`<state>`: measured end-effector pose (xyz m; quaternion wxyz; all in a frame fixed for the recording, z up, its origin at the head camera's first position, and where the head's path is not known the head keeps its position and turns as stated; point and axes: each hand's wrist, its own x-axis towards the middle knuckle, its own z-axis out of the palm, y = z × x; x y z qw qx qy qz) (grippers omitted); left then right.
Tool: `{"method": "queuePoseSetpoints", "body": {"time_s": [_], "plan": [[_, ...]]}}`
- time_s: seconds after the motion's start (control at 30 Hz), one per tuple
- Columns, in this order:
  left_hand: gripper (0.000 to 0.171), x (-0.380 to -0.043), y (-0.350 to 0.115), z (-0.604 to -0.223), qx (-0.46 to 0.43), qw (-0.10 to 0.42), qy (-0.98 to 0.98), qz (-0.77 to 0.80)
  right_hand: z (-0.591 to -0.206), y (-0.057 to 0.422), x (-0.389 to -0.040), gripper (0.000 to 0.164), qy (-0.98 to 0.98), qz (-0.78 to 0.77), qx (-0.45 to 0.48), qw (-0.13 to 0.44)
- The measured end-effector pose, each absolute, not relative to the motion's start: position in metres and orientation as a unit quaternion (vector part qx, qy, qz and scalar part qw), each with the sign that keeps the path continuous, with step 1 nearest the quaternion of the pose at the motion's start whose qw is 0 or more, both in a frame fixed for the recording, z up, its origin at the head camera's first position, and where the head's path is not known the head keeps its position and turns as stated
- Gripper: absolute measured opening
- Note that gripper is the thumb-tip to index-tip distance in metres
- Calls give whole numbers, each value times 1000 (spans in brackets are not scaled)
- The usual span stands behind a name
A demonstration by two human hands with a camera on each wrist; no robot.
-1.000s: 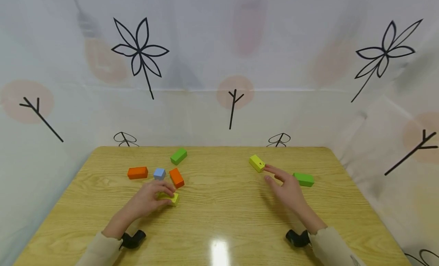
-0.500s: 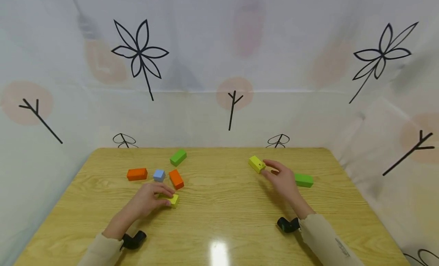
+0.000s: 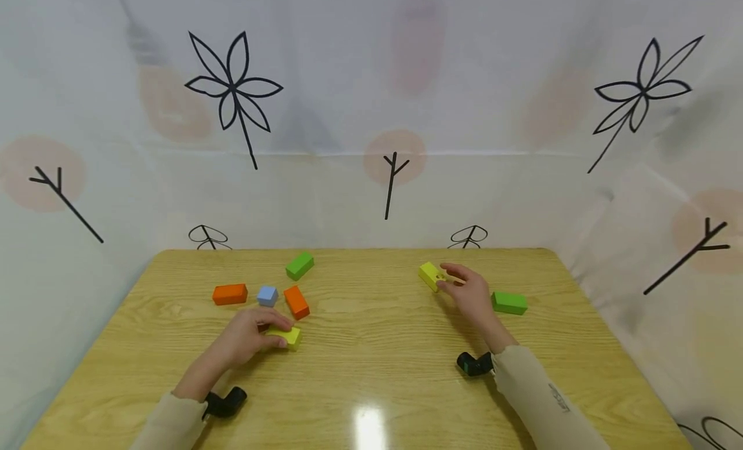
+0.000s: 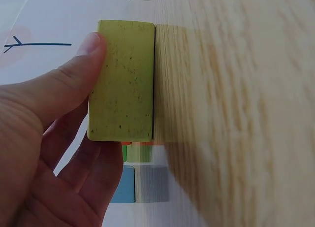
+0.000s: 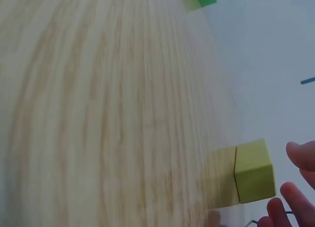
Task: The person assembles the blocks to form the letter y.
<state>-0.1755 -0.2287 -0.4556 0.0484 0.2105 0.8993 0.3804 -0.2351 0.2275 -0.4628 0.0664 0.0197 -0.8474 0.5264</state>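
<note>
In the head view my left hand (image 3: 244, 337) holds a yellow block (image 3: 294, 338) on the table's left side. The left wrist view shows that block (image 4: 123, 81) with its long face toward the camera, the thumb against one edge and fingers behind it. My right hand (image 3: 471, 296) reaches over the table with thumb and fingers spread at the near end of a second yellow block (image 3: 429, 274), which has small dark marks. In the right wrist view a gap shows between the fingertips (image 5: 301, 155) and this block (image 5: 253, 175).
Beyond my left hand lie an orange block (image 3: 229, 294), a small blue cube (image 3: 267, 296), another orange block (image 3: 297, 302) and a green block (image 3: 300, 265). A second green block (image 3: 509, 302) lies right of my right hand. A printed cloth (image 3: 325, 198) hangs behind the table.
My right hand has shifted left and forward, so its thumb now overlaps the near end of the far yellow block. My left hand keeps its hold in nearly the same place.
</note>
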Motion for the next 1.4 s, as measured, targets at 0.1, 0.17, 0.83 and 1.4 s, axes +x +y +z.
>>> {"method": "queuePoseSetpoints", "body": {"time_s": [0.1, 0.17, 0.83, 1.4], "plan": [[18, -176, -229, -456, 213, 49, 895, 389, -466, 228, -238, 45, -846, 531, 1, 51], [18, -176, -229, -456, 211, 51, 894, 393, -468, 228, -240, 45, -845, 533, -12, 42], [18, -176, -223, -445, 222, 48, 909, 350, -471, 222, -251, 43, -859, 510, -30, 29], [18, -175, -223, -444, 232, 47, 910, 340, -474, 219, -249, 43, -873, 485, -24, 41]]}}
